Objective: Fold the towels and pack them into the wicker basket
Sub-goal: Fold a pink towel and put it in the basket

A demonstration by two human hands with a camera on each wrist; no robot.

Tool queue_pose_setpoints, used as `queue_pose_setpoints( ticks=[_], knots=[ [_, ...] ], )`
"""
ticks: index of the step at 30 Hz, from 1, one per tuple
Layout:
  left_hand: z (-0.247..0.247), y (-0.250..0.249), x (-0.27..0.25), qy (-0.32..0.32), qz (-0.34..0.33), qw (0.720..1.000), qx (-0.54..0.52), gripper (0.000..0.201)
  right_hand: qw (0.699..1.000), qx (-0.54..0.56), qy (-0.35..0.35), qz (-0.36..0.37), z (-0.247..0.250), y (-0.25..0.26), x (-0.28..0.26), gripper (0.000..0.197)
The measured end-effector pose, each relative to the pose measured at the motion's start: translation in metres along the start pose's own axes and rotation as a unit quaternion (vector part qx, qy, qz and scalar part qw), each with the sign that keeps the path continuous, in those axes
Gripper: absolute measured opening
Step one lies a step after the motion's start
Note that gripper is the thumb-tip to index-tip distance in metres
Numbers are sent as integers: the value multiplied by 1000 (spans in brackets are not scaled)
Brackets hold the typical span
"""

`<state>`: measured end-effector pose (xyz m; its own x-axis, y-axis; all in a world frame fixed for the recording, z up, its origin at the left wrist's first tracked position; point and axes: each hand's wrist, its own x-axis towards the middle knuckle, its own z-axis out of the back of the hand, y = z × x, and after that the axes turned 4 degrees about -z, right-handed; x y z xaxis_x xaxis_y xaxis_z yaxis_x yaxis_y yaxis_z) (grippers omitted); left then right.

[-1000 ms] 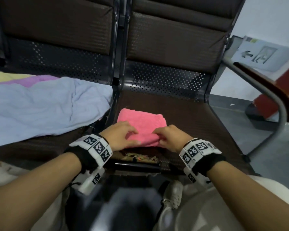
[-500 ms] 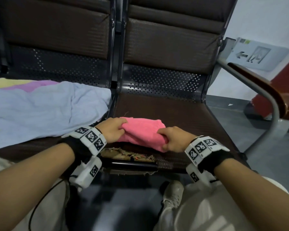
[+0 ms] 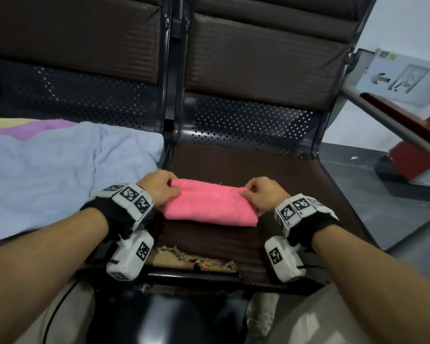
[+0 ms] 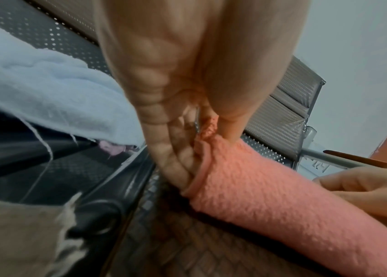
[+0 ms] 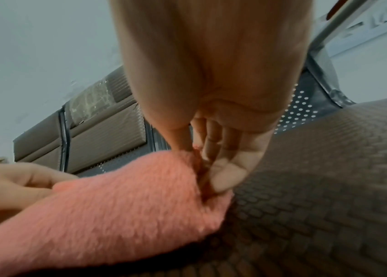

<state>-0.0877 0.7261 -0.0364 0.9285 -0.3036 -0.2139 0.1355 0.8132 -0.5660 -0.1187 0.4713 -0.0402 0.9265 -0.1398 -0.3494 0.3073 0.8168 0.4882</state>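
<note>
A row of dark waiting-room seats (image 3: 246, 170) with perforated metal backs fills the view, a pale wall and an arrow sign (image 3: 395, 78) off to the right, and a metal armrest (image 3: 407, 135) curving down that side. The left-hand seat is covered by a large, loose light blue towel (image 3: 55, 175), with a strip of purple and yellow cloth (image 3: 23, 126) showing behind it. No wicker basket appears in any view.

On the right-hand seat, near its frayed front edge (image 3: 196, 259), lies the pink towel (image 3: 209, 207), already folded into a compact thick rectangle. It looks flat on the seat, though whether it is being lifted off is hard to tell. The left hand (image 3: 159, 189) pinches its left end, thumb on top and fingers (image 4: 175, 168) tucked in under the hemmed edge. The right hand (image 3: 263, 197) grips the right end the same way, thumb above and fingers curled in against the layers.

The step in hand seems to be finishing this fold or picking the bundle up to pack it. To do it well, both hands should keep every layer caught in the pinch, since plush cloth this thick tends to spring open once released. Pull the ends gently apart to take out slack, keep the edges lined up, and lift level so the fold does not sag in the middle or shed its lower layer. The blue towel is yet to be folded.
</note>
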Motion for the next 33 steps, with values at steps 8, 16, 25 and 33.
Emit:
queue_pose_setpoints(
  ticks=[8,16,25,33],
  knots=[
    [-3,4,10,7,8,1000,13,34,982,-21,123,-143,16,0,2,72],
    [-10,-13,-20,139,-16,990,36,20,994,15,93,-62,8,13,-13,53],
    [12,-62,-56,54,-199,965,-160,136,960,200,40,194,52,57,-86,44],
    [47,-128,-94,67,-236,956,-159,51,941,187,-61,276,140,61,-163,35]
  ],
)
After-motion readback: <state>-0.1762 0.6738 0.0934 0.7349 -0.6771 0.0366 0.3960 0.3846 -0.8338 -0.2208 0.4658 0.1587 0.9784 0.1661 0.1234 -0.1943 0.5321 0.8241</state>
